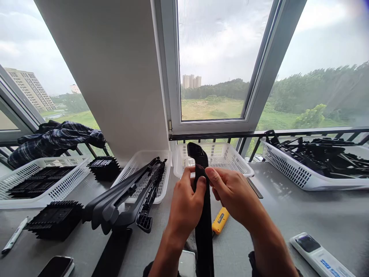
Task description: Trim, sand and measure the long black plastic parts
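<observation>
A long black plastic trim piece point(204, 223) stands upright before me, its hooked top end pointing left and its lower end running out of the picture. My left hand point(186, 202) is closed around its upper part, thumb pressed on the near face. From the other side, my right hand point(235, 190) pinches at the trim's right edge just below the hook, fingers curled; anything small between those fingertips is hidden. Beneath the right hand lies a yellow-handled tool point(220, 220) on the grey table. Behind the hook stands a white basket point(227, 157).
Several dark trim pieces point(127, 196) lean across another white basket point(166, 181). Stacked black ribbed parts point(56, 219) sit left, near a marker point(15, 235) and a phone point(56, 266). At right are a basket of black parts point(314, 156) and a white device point(321, 254).
</observation>
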The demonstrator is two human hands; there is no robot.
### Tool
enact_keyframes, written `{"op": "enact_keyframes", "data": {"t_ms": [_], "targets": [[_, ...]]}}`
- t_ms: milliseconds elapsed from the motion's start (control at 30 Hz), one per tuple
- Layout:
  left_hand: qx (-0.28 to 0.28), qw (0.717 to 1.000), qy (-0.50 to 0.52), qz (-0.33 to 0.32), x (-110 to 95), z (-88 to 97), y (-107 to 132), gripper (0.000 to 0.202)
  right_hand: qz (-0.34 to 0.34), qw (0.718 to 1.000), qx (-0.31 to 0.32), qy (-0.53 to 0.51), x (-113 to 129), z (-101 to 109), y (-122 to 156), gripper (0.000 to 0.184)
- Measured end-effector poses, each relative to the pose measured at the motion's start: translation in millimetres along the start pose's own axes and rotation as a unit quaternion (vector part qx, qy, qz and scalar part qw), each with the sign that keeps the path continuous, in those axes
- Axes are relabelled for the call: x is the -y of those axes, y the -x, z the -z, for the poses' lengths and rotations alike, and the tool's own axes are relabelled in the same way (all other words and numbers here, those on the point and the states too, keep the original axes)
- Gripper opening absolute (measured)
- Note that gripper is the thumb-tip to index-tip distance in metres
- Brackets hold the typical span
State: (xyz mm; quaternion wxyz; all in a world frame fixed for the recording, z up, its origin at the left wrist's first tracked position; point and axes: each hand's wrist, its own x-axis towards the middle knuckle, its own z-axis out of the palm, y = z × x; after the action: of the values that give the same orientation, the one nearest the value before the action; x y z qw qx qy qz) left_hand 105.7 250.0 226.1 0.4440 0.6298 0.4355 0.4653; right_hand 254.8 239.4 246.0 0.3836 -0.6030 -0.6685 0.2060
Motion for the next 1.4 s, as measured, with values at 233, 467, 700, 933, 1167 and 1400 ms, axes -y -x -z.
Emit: {"op": "enact_keyframes", "data": {"t_ms": [233,467,700,933,1167,1400], "targets": [[0.009,0.997,0.063,0.032,2,1.8,-1,0.036,-0.02,1.0,-0.007,-0.016,-5,-2,-3,0.074],[0.03,0.988,0.138,0.064,4,-0.3,-2,0.045,-0.02,0.998,0.019,-0.048,-8,-2,-1,0.072],[0.025,0.988,0.138,0.057,1,-0.5,-2,0.045,-0.045,0.998,0.051,-0.001,-9,7,-1,0.07],[0.053,0.989,0.117,0.077,0,0.6,-2,0.058,-0.049,0.996,0.065,-0.022,-19,17,0,0.07],[0.076,0.988,0.108,0.081,1,0.4,-3,0.06,-0.066,0.997,0.024,-0.04,-27,24,3,0.073],[0.038,0.988,0.12,0.088,4,4.3,-6,0.065,-0.049,0.996,0.08,-0.011,-24,17,1,0.07]]}}
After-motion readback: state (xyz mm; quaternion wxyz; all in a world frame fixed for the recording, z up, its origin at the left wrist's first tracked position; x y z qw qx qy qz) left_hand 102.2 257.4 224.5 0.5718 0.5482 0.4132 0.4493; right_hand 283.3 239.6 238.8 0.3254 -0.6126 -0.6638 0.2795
